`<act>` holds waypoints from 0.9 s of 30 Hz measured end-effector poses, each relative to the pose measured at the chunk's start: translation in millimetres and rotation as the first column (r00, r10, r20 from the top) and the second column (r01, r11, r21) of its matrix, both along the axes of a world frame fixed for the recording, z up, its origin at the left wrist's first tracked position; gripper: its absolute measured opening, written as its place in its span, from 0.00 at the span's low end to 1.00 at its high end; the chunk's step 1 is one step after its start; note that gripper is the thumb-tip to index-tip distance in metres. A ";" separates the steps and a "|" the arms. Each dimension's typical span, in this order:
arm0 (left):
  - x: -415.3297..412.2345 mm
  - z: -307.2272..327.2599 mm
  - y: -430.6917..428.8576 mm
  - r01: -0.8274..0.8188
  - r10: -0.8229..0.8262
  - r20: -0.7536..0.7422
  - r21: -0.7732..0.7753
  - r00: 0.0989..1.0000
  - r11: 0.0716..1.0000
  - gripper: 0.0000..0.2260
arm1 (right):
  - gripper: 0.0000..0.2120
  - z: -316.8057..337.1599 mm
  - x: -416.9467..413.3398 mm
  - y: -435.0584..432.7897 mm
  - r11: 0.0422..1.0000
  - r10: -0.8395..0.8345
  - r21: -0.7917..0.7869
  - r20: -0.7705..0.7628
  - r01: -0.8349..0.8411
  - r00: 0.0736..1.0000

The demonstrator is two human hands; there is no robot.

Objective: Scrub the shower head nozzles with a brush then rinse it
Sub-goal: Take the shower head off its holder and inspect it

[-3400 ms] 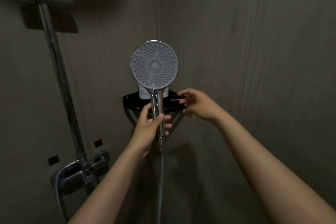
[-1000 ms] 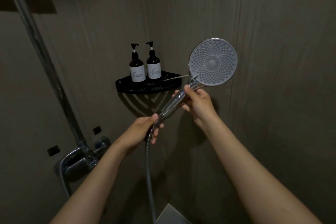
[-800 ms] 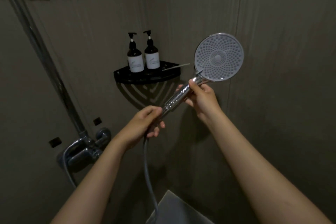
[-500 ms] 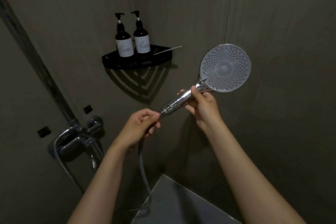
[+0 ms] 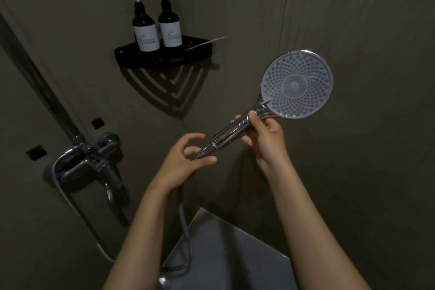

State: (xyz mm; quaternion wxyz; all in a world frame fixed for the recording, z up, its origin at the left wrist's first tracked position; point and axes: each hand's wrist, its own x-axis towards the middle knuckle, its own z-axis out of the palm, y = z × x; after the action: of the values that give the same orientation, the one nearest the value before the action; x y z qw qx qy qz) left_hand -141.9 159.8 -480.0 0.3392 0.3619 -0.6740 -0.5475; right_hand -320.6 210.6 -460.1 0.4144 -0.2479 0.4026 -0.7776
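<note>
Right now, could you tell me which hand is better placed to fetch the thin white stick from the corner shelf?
Probably left. The right hand has the firm grip on the shower head, while the left hand only lightly holds its handle tip and sits nearer the shelf and stick.

Seen from beside them, the left hand (image 5: pixel 181 160) and right hand (image 5: pixel 266 139) are bare, with short nails. Behind each wrist, the forearms (image 5: pixel 303 219) are uncovered right back to the elbow.

Chrome shower head (image 5: pixel 297 84) with a pale grey dotted face, black shelf (image 5: pixel 162 60) holding dark, white-labelled bottles (image 5: pixel 146 37)
</note>
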 end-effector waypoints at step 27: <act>0.7 4.2 18.5 -0.019 0.011 -0.054 -0.142 0.998 0.990 0.04 | 0.15 -0.4 5.0 1.7 0.998 0.058 0.019 0.101 -0.060 0.993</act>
State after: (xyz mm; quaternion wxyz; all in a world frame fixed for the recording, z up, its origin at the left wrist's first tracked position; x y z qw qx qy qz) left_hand -141.3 178.3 -475.7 0.3861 0.3272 -0.6995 -0.5046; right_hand -315.6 212.3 -460.5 0.4596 -0.2159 0.3824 -0.7719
